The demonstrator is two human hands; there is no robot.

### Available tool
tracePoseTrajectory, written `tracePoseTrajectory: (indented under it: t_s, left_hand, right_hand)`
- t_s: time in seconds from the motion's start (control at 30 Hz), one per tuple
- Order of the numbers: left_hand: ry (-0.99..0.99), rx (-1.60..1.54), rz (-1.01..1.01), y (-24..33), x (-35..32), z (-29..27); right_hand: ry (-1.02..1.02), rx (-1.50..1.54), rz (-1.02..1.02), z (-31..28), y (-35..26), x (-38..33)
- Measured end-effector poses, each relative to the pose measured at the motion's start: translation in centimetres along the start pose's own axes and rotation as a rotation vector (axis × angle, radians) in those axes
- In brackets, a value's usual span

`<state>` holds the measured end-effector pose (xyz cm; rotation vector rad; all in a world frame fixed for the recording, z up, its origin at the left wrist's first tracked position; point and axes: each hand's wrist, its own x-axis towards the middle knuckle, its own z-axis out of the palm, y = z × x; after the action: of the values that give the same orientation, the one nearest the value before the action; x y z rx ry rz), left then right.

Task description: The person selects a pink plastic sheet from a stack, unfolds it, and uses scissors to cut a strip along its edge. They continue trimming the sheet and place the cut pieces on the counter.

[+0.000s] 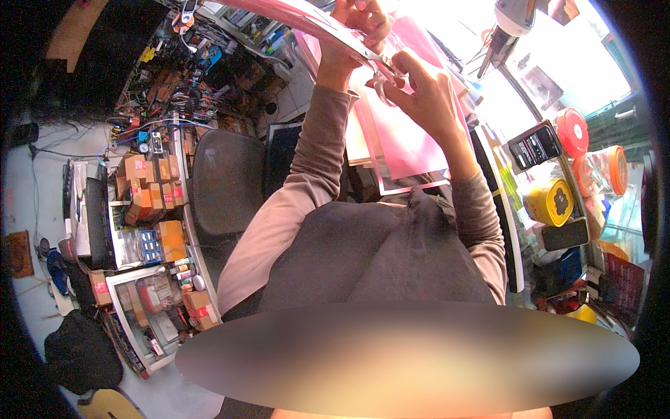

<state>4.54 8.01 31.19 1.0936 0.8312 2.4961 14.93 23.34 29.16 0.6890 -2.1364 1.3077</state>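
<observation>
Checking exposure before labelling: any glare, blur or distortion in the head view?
Head view: window light at the upper right blows out the area behind the pink sheet and the hands, left hand and right hand; fisheye bends the shelf edges near the dark rim; a smooth blurred oval covers the bottom centre.

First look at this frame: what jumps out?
The pink sheet at top centre, held up by the left hand while the right hand works scissors into its edge. Next, the orange-lidded containers and a yellow tub on the crowded desk at right. At left, shelves of small orange boxes beside a dark mesh chair.
</observation>
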Motion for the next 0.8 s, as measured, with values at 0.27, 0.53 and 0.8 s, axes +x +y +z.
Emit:
tracePoseTrajectory:
  t_s: [0.27, 0.53, 0.8]
  left_hand:
    - [0.059, 0.179, 0.115, 0.5, 0.0, -3.3]
    - [0.012, -0.138, 0.452, 4.5, 1.3, 0.4]
    - [0.306, 0.573, 0.191, -6.9, -1.2, -5.4]
  right_hand:
    - [-0.143, 0.057, 0.153, -1.8, -0.3, -2.2]
    - [-0.184, -0.284, 0.667, -8.7, 6.2, -17.3]
    - [-0.097, -0.421, 1.112, -12.9, 5.8, -29.6]
